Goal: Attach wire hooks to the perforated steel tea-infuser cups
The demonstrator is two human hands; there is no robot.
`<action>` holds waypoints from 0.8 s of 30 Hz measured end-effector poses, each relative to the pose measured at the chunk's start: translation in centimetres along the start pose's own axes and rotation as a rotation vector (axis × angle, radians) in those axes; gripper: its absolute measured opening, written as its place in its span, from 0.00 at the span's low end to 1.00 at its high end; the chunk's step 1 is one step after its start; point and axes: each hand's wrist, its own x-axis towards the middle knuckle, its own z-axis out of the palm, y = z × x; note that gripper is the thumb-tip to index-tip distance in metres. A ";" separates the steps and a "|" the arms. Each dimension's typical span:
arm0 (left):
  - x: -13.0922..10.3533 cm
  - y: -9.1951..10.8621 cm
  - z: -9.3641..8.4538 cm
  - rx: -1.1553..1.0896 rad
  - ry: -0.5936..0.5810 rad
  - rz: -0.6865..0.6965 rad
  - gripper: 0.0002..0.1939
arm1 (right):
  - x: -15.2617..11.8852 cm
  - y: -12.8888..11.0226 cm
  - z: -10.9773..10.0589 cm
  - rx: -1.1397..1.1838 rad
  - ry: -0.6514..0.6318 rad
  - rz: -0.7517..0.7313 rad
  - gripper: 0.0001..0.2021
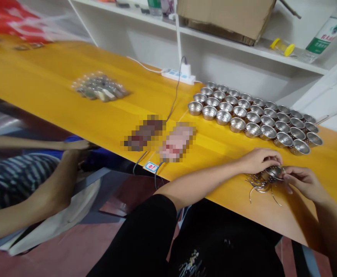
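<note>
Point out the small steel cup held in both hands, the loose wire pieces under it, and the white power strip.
Small perforated steel cup (pixel 273 172), head view, on its rim.
Pile of thin bent wire pieces (pixel 257 186), head view, pile's middle.
White power strip (pixel 177 75), head view, on its top face.

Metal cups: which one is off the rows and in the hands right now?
The metal cup at the table's near edge, held between the left hand and right hand over loose wire pieces. The other cups stand in rows behind.

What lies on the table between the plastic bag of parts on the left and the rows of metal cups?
In the head view, between the plastic bag and the metal cups lie a white power strip and its grey cable on the yellow table.
</note>
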 end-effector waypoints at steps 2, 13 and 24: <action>0.0 0.0 -0.1 0.001 -0.011 -0.012 0.08 | 0.0 0.1 -0.1 0.011 0.013 0.034 0.25; 0.4 -0.5 -0.1 0.000 -0.004 0.042 0.10 | -0.1 1.3 -1.2 -0.030 0.042 0.097 0.23; 0.6 -0.6 0.0 -0.015 0.008 0.040 0.09 | -0.1 1.3 -1.2 -0.033 0.032 0.072 0.24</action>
